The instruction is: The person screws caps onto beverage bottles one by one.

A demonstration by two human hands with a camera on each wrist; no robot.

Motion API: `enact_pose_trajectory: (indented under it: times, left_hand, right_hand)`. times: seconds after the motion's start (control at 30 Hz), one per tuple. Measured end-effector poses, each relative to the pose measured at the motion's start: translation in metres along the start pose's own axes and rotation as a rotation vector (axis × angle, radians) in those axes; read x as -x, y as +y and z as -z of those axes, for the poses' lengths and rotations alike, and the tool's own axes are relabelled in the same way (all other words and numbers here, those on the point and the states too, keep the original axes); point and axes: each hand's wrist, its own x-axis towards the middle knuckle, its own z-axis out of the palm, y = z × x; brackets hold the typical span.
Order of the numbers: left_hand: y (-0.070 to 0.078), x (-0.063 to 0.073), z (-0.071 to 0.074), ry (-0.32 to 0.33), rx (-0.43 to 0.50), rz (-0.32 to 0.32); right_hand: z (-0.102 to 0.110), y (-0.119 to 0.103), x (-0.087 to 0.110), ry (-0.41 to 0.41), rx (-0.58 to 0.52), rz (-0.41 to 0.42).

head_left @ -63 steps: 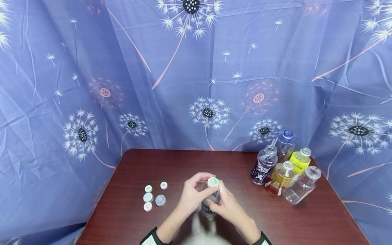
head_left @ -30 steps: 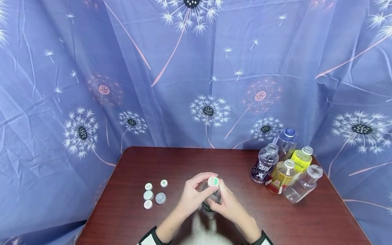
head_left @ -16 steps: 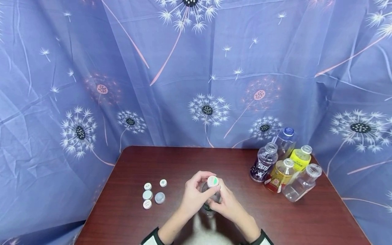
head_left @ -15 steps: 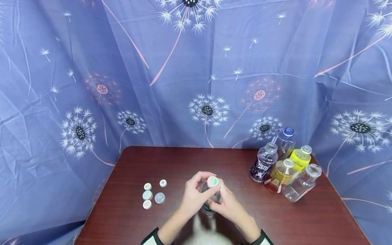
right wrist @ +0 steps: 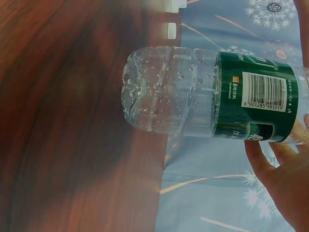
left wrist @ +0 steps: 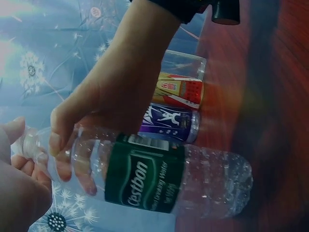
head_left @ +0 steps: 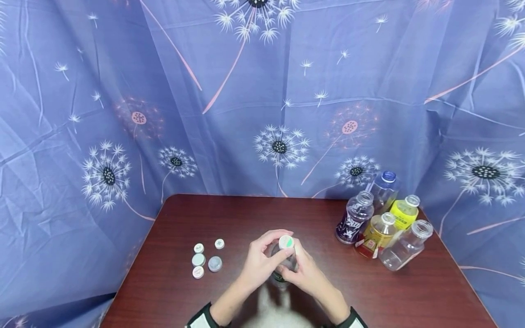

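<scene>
A clear plastic water bottle [left wrist: 217, 176] with a green label [left wrist: 149, 176] stands upright between both hands, near the front of the table in the head view. My left hand [head_left: 259, 262] pinches the white cap [head_left: 285, 242] at its top, thumb on the near side. The cap carries a green mark. Lower down, my right hand [head_left: 306, 272] grips the body, its fingers curled round the clear part above the label in the left wrist view. Droplets cling to the bottle's inside in the right wrist view. From the head camera, the hands hide much of the bottle.
Several loose caps [head_left: 198, 260] lie at the left of the brown table [head_left: 229, 214]. Grouped at the back right are uncapped bottles: a purple-labelled one [head_left: 350, 228], an amber one [head_left: 373, 239], a yellow one [head_left: 404, 214], a blue-necked one [head_left: 385, 189] and a clear one [head_left: 399, 250].
The head view shifts slightly. Both hands keep nearly the same pose on the bottle and its cap; the loose caps and other bottles stay where they were.
</scene>
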Motion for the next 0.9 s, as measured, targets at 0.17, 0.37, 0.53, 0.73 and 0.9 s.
enact_pose_trajectory:
  times: [0.17, 0.37, 0.53, 0.73, 0.9]
  left_hand:
    - [-0.004, 0.001, 0.001, 0.036, -0.070, -0.017]
    - [-0.006, 0.005, 0.001, 0.033, -0.187, -0.015]
    - [-0.010, 0.012, 0.001, 0.041, -0.254, -0.024]
    - [-0.014, 0.022, 0.001, 0.016, -0.362, -0.002]
    - [-0.020, 0.028, 0.004, -0.014, -0.410, 0.003]
  right_hand:
    - [0.002, 0.000, -0.001, -0.013, -0.022, 0.007]
    - [0.002, 0.002, 0.000, -0.012, -0.043, 0.006]
    - [0.001, 0.005, 0.005, -0.028, -0.096, -0.030]
    - [-0.002, 0.015, 0.018, -0.082, -0.139, -0.111]
    - [-0.005, 0.025, 0.030, -0.142, -0.179, -0.201]
